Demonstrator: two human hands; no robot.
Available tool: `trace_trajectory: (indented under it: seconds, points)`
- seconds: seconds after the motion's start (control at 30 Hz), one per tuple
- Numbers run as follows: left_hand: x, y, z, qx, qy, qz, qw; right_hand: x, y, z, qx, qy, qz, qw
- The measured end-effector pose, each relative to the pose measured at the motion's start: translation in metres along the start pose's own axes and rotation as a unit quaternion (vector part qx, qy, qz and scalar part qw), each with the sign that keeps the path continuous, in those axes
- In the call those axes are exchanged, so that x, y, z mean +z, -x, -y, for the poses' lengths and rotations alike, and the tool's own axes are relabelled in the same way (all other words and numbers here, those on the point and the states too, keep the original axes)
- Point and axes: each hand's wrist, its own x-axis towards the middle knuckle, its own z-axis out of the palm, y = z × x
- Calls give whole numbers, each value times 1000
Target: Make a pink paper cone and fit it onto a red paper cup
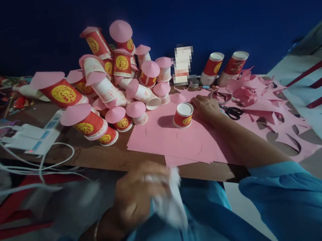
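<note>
In front of my chest, my left hand [146, 190] is closed around a crumpled white cloth or tissue [171, 203]. The hand and the white piece are both blurred by motion. My right hand [207, 106] rests on the pink paper sheets [163, 139], just right of a red paper cup [183, 117] with a gold emblem. Its fingers are curled, and whatever lies under them is hidden. Past the cup is a small pink paper cone [178, 98]. Black-handled scissors [232, 112] lie right of my right wrist.
Several red and white cups with pink cone tops [121, 64] are piled at the back left. Two tall cup stacks [213, 69] stand by the blue wall. Cut pink scraps [278, 121] cover the right side. A power strip [44, 135] with white cables lies at left.
</note>
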Motion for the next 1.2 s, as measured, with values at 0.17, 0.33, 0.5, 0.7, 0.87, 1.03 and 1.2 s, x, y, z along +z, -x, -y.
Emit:
trace_trajectory:
  seconds: [0.17, 0.33, 0.5, 0.7, 0.87, 1.03, 1.2]
  points:
    - [-14, 9, 54, -31, -285, 30, 957, 2, -1, -1, -2, -3, 5, 1000]
    - [-41, 35, 96, -51, -409, 45, 910, 2, -2, -1, 3, 6, 12, 1000]
    - [-54, 39, 108, -56, -415, 42, 907, -1, -2, 0, 1, 10, 18, 1000]
    - [-56, 40, 111, -52, -486, 8, 872, -3, -1, 1, 7, 14, 20, 1000]
    - [-54, 37, 115, -11, -494, 3, 870, -2, -2, 0, 1, 5, 22, 1000]
    - [-53, 35, 104, 27, -449, 49, 892, -4, -3, 1, 4, 4, 38, 999]
    - [-59, 35, 105, 37, -505, 60, 860, -7, -4, 1, 4, -11, 42, 999]
